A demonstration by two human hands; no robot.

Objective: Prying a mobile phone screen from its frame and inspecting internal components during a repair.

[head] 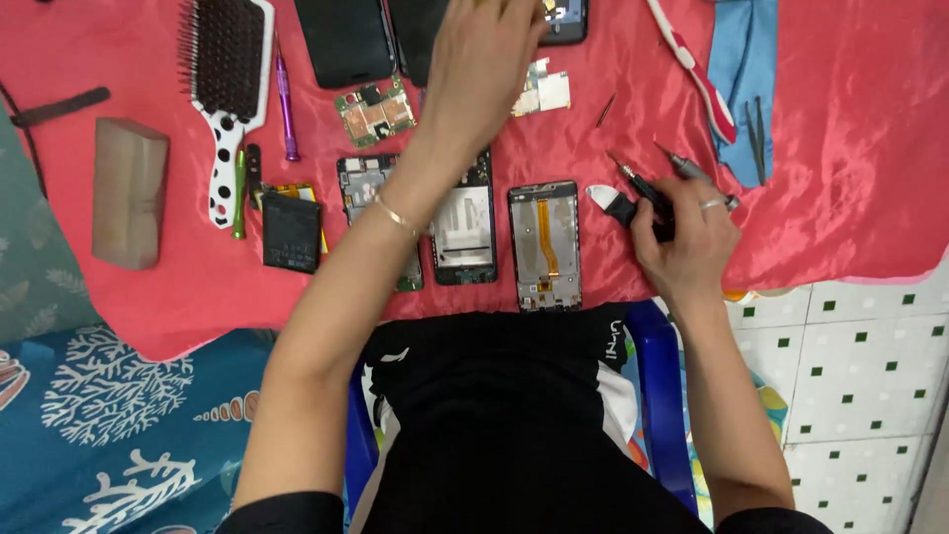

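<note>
Just right of the open phone frame (545,245) with the orange ribbon cable, the right hand (687,237) is curled shut around a black-handled screwdriver (638,198), tip pointing up and away from the frame. A white pick (600,195) lies between that tool and the frame, and a grey screwdriver (692,168) sits just beyond the knuckles.

Above and left of the frame, the left hand (489,54) reaches over a dark phone (346,40) and its neighbours at the far edge of the red cloth (850,148). It is blurred, so I cannot tell whether its fingers are spread or closed on anything.

The work looks mid-teardown: a second stripped frame (465,222) lies beside the first, with a green circuit board (374,111) further up-left. Any pick-up there wants a light, careful grip, since the parts lie close together.
</note>
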